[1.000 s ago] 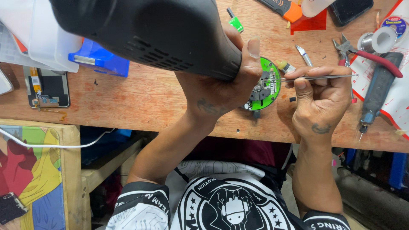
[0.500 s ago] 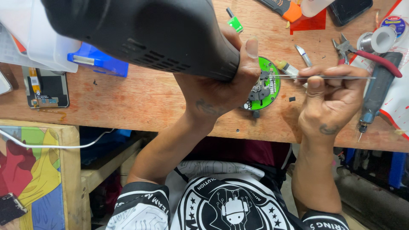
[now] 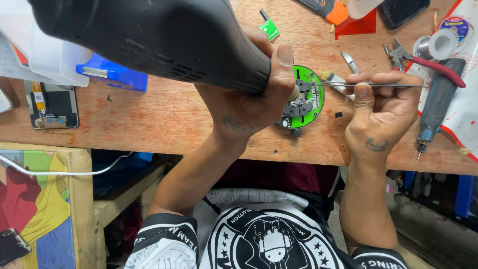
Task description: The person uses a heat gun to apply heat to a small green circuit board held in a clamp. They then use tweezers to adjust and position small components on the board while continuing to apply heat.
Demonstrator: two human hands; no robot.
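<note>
Left hand (image 3: 249, 104) wrapped tight around the barrel of a big black hot-air tool (image 3: 149, 35), thumb pressed across its nozzle end, muzzle aimed at a round green circuit board (image 3: 303, 99). Board lying flat near the front edge of the wooden workbench (image 3: 159, 119), roughly mid-length, partly hidden behind the left thumb. Right hand (image 3: 381, 112) just to the board's right, fingers pinched narrow on slim metal tweezers (image 3: 368, 84) held level, tips reaching in over the board's upper part; whether touching a component, cannot tell. Tiny black chip (image 3: 338, 114) loose on the wood between board and right hand.

Toward the back edge: small green rectangular board (image 3: 269, 29), orange-tipped tool (image 3: 328, 9), flat red square sheet (image 3: 354, 25). Near the right end: red-handled cutters (image 3: 423, 62), solder spool (image 3: 438, 47), grey-blue pen-shaped driver (image 3: 433, 104), all on or beside a white-and-red printed package (image 3: 465, 104). Toward the left end: blue flat box (image 3: 112, 73) under a translucent white tray (image 3: 35, 55), black phone screen part with orange flex strip (image 3: 52, 104) by the front edge.
</note>
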